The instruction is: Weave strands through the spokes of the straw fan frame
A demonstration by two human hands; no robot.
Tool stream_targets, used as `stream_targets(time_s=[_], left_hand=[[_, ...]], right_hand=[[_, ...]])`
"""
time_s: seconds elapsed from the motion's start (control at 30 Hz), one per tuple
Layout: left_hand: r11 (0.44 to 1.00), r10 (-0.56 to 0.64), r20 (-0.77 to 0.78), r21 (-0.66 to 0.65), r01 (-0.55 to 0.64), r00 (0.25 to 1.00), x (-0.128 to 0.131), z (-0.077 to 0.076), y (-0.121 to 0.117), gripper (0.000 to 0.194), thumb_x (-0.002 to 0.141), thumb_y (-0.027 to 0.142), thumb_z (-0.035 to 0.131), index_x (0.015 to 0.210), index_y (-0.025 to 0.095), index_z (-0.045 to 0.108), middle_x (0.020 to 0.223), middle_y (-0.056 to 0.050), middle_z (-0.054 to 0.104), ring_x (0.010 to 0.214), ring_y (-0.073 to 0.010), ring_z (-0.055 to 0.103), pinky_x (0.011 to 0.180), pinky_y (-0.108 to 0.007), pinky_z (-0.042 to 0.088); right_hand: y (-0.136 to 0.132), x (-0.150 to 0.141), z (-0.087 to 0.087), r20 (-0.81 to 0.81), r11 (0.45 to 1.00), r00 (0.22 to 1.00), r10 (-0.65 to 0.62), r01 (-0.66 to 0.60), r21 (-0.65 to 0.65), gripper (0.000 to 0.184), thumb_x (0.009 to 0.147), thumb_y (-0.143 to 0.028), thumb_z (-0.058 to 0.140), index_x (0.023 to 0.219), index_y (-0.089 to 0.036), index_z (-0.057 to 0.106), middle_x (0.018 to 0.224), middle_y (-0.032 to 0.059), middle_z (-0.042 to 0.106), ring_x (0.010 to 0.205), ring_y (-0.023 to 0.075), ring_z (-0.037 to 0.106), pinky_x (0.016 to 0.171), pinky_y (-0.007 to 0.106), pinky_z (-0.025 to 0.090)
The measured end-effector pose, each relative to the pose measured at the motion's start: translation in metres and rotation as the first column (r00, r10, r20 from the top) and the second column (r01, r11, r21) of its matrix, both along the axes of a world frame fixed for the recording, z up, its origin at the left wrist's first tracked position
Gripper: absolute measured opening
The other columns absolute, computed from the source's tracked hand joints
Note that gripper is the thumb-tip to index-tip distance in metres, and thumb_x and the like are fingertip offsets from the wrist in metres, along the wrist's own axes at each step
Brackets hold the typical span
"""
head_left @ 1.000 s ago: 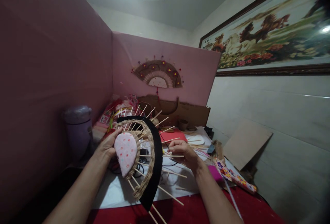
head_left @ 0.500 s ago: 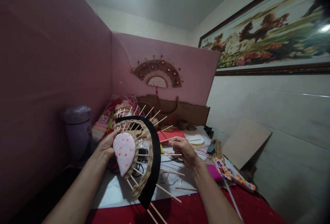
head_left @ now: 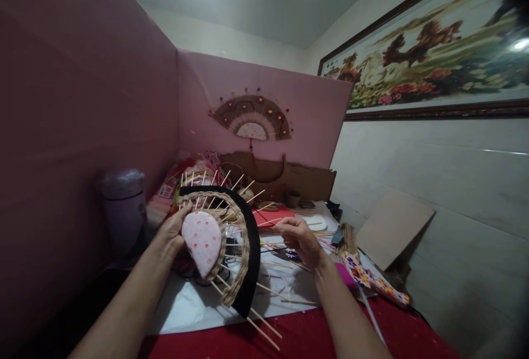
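Observation:
My left hand (head_left: 174, 231) grips a half-round fan (head_left: 247, 226) by its inner side, at the pad's edge. The fan has a white pad (head_left: 201, 242) with red dots, braided straw bands, a black outer band and thin wooden sticks (head_left: 256, 196) poking out all round. It is held tilted above the table. My right hand (head_left: 301, 239) is to the right of the fan, thumb and fingers pinched beside a stick's tip. A thin black cord (head_left: 265, 219) runs to these fingertips. More dark cord lies partly hidden beneath the fan.
A finished-looking flowered fan (head_left: 252, 116) hangs on the pink back panel (head_left: 198, 89). A lidded purple cup (head_left: 124, 210) stands left. Craft materials (head_left: 194, 166) are piled behind. A flower-patterned glue gun (head_left: 374, 282) lies right on the red cloth (head_left: 397, 326), near a leaning board (head_left: 397, 229).
The fan has turned slightly, its lower end swinging right and up. My right hand has shifted a little to the right, its fingers still pinched.

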State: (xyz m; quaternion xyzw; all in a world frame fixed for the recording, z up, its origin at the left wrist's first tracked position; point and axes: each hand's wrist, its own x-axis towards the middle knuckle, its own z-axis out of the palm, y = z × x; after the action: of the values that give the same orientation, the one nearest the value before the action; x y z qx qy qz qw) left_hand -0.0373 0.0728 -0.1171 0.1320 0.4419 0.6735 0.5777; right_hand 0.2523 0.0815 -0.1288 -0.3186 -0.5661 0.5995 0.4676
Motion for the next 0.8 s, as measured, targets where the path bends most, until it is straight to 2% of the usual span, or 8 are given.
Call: stream_targets(time_s=[0.13, 0.23, 0.3, 0.43, 0.5, 0.63, 0.73, 0.8], left_hand=[[1.0, 0.005, -0.011, 0.029, -0.005, 1.0, 0.002, 0.002, 0.001, 0.018, 0.08, 0.018, 0.053, 0.064, 0.011, 0.058, 0.046, -0.005, 0.062, 0.04, -0.0188, 0.06, 0.044, -0.029, 0.051], [0.999, 0.041, -0.016, 0.035, -0.04, 0.999, 0.001, 0.001, 0.002, 0.017, 0.08, 0.018, 0.053, 0.064, 0.012, 0.059, 0.047, -0.005, 0.062, 0.039, -0.0192, 0.059, 0.043, -0.029, 0.051], [0.996, 0.07, -0.012, 0.051, -0.07, 0.997, -0.002, -0.001, 0.004, 0.017, 0.079, 0.017, 0.054, 0.063, 0.012, 0.058, 0.047, -0.005, 0.062, 0.038, -0.0186, 0.059, 0.043, -0.029, 0.05], [0.992, 0.099, -0.012, 0.076, -0.098, 0.995, -0.008, -0.005, 0.005, 0.019, 0.081, 0.017, 0.052, 0.063, 0.013, 0.056, 0.046, -0.004, 0.061, 0.038, -0.0183, 0.058, 0.042, -0.029, 0.05], [0.99, 0.116, -0.013, 0.082, -0.114, 0.993, -0.009, -0.005, 0.006, 0.019, 0.081, 0.016, 0.051, 0.063, 0.013, 0.055, 0.046, -0.004, 0.061, 0.038, -0.0176, 0.058, 0.042, -0.028, 0.05], [0.986, 0.143, -0.008, 0.087, -0.142, 0.99, -0.008, -0.005, 0.006, 0.017, 0.08, 0.016, 0.052, 0.063, 0.012, 0.055, 0.045, -0.002, 0.06, 0.036, -0.0164, 0.057, 0.04, -0.026, 0.049], [0.987, 0.138, 0.011, 0.08, -0.138, 0.99, -0.007, -0.005, 0.007, 0.018, 0.08, 0.017, 0.052, 0.063, 0.012, 0.055, 0.045, -0.004, 0.061, 0.036, -0.0182, 0.058, 0.039, -0.028, 0.049], [0.987, 0.138, 0.033, 0.075, -0.14, 0.99, -0.008, -0.006, 0.008, 0.018, 0.079, 0.016, 0.053, 0.062, 0.012, 0.055, 0.045, -0.005, 0.061, 0.035, -0.0189, 0.057, 0.039, -0.029, 0.049]], right_hand=[[-0.001, -0.004, -0.001, 0.089, 0.996, 0.996, -0.008, 0.0, 0.088, 0.019, 0.063, -0.033, 0.07, 0.061, -0.014, 0.064, 0.04, -0.0086, 0.029, 0.04, 0.0037, 0.015, 0.039, 0.022, 0.01], [0.0, -0.007, -0.005, 0.218, 0.963, 0.971, -0.096, 0.035, 0.266, 0.017, 0.065, -0.033, 0.069, 0.062, -0.016, 0.068, 0.045, -0.0031, 0.046, 0.042, 0.0065, 0.031, 0.043, 0.023, 0.023], [0.002, -0.008, -0.007, 0.287, 0.879, 0.923, -0.256, 0.098, 0.467, 0.017, 0.068, -0.033, 0.067, 0.06, -0.018, 0.068, 0.053, 0.0009, 0.054, 0.05, 0.0107, 0.042, 0.05, 0.025, 0.03], [0.002, -0.007, -0.009, 0.304, 0.601, 0.763, -0.57, 0.135, 0.788, 0.025, 0.076, -0.034, 0.06, 0.055, -0.02, 0.063, 0.062, 0.0029, 0.054, 0.058, 0.0133, 0.047, 0.058, 0.027, 0.031], [0.001, -0.007, -0.007, 0.312, 0.528, 0.698, -0.645, 0.112, 0.842, 0.026, 0.079, -0.033, 0.057, 0.057, -0.02, 0.061, 0.067, 0.0029, 0.054, 0.06, 0.0127, 0.048, 0.059, 0.026, 0.031], [-0.001, -0.006, -0.005, 0.312, 0.45, 0.568, -0.762, 0.116, 0.886, 0.026, 0.081, -0.035, 0.054, 0.06, -0.019, 0.06, 0.064, 0.0021, 0.056, 0.059, 0.0124, 0.049, 0.057, 0.025, 0.028], [-0.001, -0.005, -0.004, 0.283, 0.428, 0.535, -0.796, 0.167, 0.888, 0.029, 0.082, -0.035, 0.052, 0.059, -0.018, 0.058, 0.059, 0.0018, 0.057, 0.056, 0.0119, 0.049, 0.056, 0.024, 0.028], [-0.001, -0.005, -0.005, 0.288, 0.448, 0.568, -0.771, 0.164, 0.879, 0.03, 0.081, -0.036, 0.053, 0.058, -0.017, 0.058, 0.057, 0.0015, 0.058, 0.053, 0.0114, 0.048, 0.055, 0.023, 0.029]])
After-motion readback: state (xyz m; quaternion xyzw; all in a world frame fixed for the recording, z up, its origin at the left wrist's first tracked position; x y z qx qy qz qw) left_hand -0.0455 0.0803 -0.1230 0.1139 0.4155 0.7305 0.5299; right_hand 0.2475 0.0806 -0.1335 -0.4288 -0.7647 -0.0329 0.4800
